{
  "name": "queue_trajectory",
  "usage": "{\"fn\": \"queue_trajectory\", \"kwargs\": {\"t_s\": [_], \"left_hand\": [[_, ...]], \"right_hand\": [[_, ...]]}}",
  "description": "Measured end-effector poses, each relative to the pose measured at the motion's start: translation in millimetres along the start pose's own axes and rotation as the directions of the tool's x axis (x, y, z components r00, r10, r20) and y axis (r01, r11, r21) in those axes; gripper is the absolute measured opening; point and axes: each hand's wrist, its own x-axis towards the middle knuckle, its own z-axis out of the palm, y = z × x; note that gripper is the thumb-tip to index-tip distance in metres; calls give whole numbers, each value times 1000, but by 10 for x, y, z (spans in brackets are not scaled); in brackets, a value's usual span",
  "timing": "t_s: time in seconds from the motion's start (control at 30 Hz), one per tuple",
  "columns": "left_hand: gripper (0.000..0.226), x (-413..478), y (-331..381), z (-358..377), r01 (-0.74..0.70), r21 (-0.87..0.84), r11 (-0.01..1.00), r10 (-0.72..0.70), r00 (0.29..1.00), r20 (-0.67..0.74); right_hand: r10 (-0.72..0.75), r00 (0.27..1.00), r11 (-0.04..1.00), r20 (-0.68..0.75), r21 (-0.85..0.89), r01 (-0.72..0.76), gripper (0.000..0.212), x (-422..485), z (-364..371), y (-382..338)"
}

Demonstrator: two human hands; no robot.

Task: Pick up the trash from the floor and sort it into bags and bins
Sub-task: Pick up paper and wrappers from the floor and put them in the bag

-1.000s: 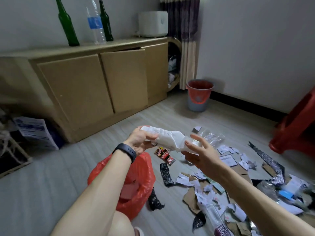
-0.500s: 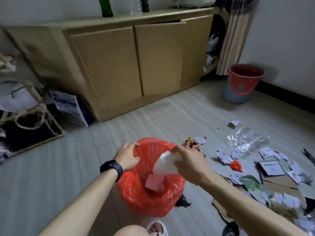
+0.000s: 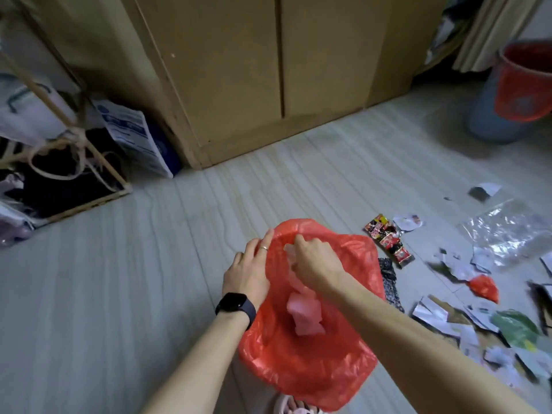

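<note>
- Down at the middle of the floor, the person's left hand [image 3: 249,270] grips the rim of a thin red plastic bag [image 3: 313,369] at the bag's ten o'clock. Its fingers [image 3: 266,242] hook over the edge, and a black smartwatch [image 3: 236,306] sits on the wrist.
- Their right hand [image 3: 313,261] reaches over the mouth from four o'clock, knuckles up. Its fingers are curled down and closed on a crumpled white wrapper [image 3: 287,254], which sits just inside the bag's far rim at twelve o'clock.
- A pinkish lump [image 3: 304,318] lies deeper in the bag.
- Pale striped plank flooring [image 3: 119,294] runs up to a tan wooden cabinet [image 3: 239,70] at twelve o'clock of the bag. A white-and-blue printed sack [image 3: 134,135] leans by its corner at ten o'clock.
- At two o'clock stands a grey-blue bin with a red liner [image 3: 513,100].
- At three o'clock litter lies strewn. A red-and-black snack wrapper strip [image 3: 388,240] is just beside the bag, with a clear crinkled plastic sheet [image 3: 507,231], a small red plastic scrap [image 3: 484,286] and torn paper pieces [image 3: 433,312] farther out.
- A second ago both hands held the wrapper up in the air. Half a second ago the right hand had it at the bag's mouth. Now it is pushed lower, mostly under the rim, while the left hand has stayed on the edge.
</note>
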Motion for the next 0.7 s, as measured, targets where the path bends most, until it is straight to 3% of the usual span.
{"fn": "queue_trajectory", "kwargs": {"t_s": [0.1,0.2,0.4,0.57,0.7], "left_hand": [[95,-12,43,13,58,8,998,-58,998,17],[94,-91,89,51,139,1,990,-139,990,-2],[86,-85,131,50,59,5,998,-59,998,29],[78,53,262,-295,11,36,999,-14,997,76],[64,81,637,-712,-116,58,992,104,979,173]], "right_hand": [[112,991,979,-72,178,-98,29,90,350,-11],[118,986,964,-115,253,-85,34,80,599,-33],[177,978,966,-109,208,-152,49,-10,469,6],[165,986,980,-35,116,-160,79,-208,87,119],[111,992,993,-65,52,-108,56,-518,-410,351]]}}
